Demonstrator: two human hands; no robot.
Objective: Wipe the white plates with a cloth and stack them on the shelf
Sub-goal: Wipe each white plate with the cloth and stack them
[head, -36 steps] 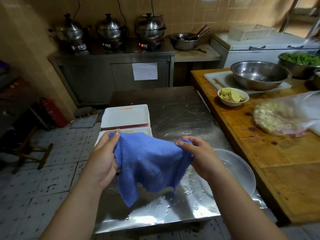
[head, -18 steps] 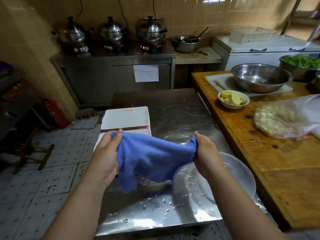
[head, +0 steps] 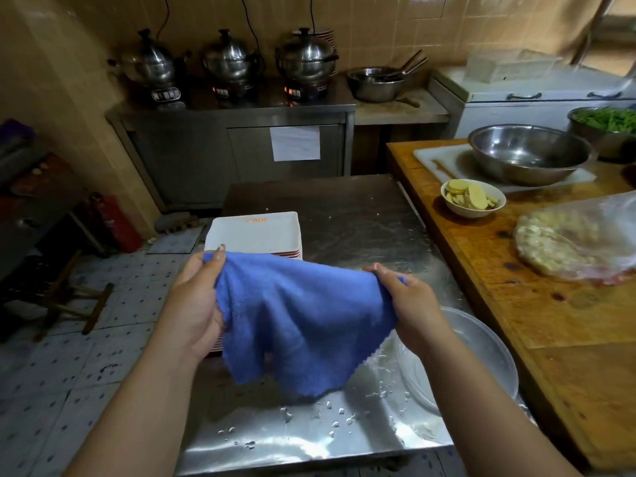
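Yellow tiles (head: 378, 25) cover the back wall of this kitchen, and the floor (head: 103, 356) has pale tiles with small blue dots. A shiny steel table (head: 344, 228) stands in the middle, wet with drops of water near its front edge.

Two hands hold one blue cloth (head: 299, 325) up over the table. The left hand (head: 192, 304) pinches the top left corner of the cloth with its thumb and fingers. The right hand (head: 409, 308) pinches the top right edge the same way. The cloth hangs down between them, stretched across the top and loose at the bottom.

One stack of white plates (head: 254, 232) sits on the table's left side, just behind the cloth. The plates are square with red rims underneath. I cannot count how many are in the stack. Something more seems to lie behind the cloth, but I cannot tell what.

One clear plastic bowl (head: 481, 356) sits at the table's right edge, under the right arm.

Three steel pots (head: 227, 60) with lids stand in a row on the steel cabinet (head: 237, 156) at the back. One paper sheet (head: 295, 143) is stuck on the cabinet door.

One wooden counter (head: 550, 321) is on the right. It holds one big steel bowl (head: 526, 153), one small white bowl of yellow slices (head: 473, 199) and one clear bag of food (head: 578, 242). One red fire extinguisher (head: 115, 223) stands on the floor at the left.
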